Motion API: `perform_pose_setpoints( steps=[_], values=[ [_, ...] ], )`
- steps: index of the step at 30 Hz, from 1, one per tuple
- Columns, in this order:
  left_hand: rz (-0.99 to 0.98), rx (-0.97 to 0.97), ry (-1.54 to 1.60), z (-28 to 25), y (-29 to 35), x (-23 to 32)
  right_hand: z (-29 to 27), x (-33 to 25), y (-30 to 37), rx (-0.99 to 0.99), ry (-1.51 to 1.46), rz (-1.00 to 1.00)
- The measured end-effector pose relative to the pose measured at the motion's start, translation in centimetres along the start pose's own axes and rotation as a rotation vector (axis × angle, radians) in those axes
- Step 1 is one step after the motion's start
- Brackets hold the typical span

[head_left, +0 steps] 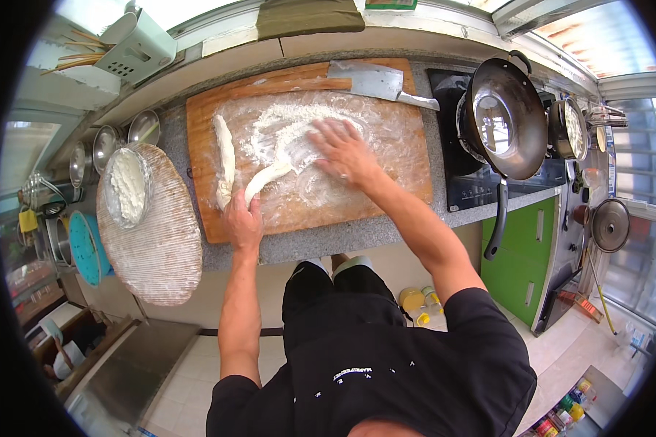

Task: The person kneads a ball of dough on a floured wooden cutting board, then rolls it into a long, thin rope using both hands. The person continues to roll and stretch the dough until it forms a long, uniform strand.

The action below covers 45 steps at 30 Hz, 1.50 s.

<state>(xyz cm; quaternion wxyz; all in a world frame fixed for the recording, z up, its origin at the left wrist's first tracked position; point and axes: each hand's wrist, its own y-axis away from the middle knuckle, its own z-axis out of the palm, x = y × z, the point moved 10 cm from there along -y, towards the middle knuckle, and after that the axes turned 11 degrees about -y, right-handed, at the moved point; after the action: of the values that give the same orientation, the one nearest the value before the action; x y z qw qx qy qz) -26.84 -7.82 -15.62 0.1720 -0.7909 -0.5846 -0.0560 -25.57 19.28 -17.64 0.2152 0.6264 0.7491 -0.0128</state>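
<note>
On a wooden board [328,207] dusted with white flour [291,116], my left hand [243,218] grips the near end of a short dough strip [268,175]. The strip's far end lies in the flour. A longer dough roll [226,156] rests along the board's left side, its near end close to my left hand. My right hand [344,153] is spread palm-down over the flour, right of the strip. Motion blurs its fingers, but they look stretched out.
A wooden rolling pin [270,87] and a cleaver [375,79] lie at the board's far edge. To the left, a bowl of flour [127,191] sits on a round ribbed tray [153,251]. A wok [517,138] stands on the stove at right, its handle jutting toward me.
</note>
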Motion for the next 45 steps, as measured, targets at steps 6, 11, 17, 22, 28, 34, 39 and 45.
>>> perform_pose_setpoints(
  steps=[6,11,17,22,28,34,39,45],
  values=[
    [-0.182,0.005,0.319,-0.6,0.0,-0.3,2.2,-5.1,3.9,0.009,-0.046,-0.011],
    [-0.118,0.016,0.359,-1.1,-0.8,0.5,3.2,-10.4,-2.1,-0.111,-0.033,-0.235],
    [-0.059,-0.182,0.411,1.6,-3.0,4.8,-0.8,0.6,1.4,0.234,-0.084,0.010],
    [0.113,-0.177,0.481,3.3,-4.9,9.8,-4.9,-0.7,2.7,0.360,-0.406,-0.147],
    [0.186,-0.269,0.163,2.9,-6.5,10.6,-7.4,-0.7,-1.3,0.513,-0.509,-0.322],
    [0.359,-0.062,-0.208,3.7,-8.2,13.5,-6.8,2.3,-1.5,0.348,-0.246,-0.194],
    [0.413,-0.259,-0.071,7.0,-3.3,13.7,-2.6,4.4,5.7,0.237,0.012,-0.077],
    [0.434,-0.222,-0.002,3.7,-1.9,19.4,-0.7,1.4,6.6,0.359,-0.100,0.127]
  ],
)
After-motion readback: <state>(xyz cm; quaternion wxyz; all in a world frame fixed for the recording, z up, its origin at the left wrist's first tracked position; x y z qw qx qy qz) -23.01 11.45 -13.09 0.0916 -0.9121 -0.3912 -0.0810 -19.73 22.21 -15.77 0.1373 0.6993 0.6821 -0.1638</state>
